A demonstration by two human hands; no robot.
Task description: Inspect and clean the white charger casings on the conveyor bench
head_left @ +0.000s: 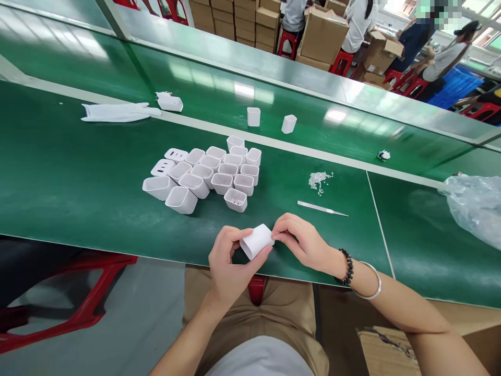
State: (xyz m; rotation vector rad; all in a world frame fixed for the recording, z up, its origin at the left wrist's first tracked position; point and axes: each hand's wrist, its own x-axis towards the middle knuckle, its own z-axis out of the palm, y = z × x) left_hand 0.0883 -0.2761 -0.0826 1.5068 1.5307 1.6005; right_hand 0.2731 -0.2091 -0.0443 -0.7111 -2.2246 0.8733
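My left hand (230, 261) holds a white plastic charger housing (256, 242), tilted on its side near the table's front edge. The open end of this shell faces left. At its right end, my right hand (303, 243) has thumb and forefinger pinched together; whatever they hold is too small or hidden to name. Beyond my hands stands a cluster of similar white housings (202, 175), most with their open tops up. Two of them, at the left, show slotted ends (163, 167). To the right lie a slim pointed tool (321, 208) and a pile of tiny clear pieces (318, 180).
A white glove (117, 112) lies at the far left beside a white part (170, 102). Two housings (253, 117) stand past the pale strip. A clear plastic bag (475, 206) rests at the right. A red stool (86, 297) is at lower left; people sit beyond the bench.
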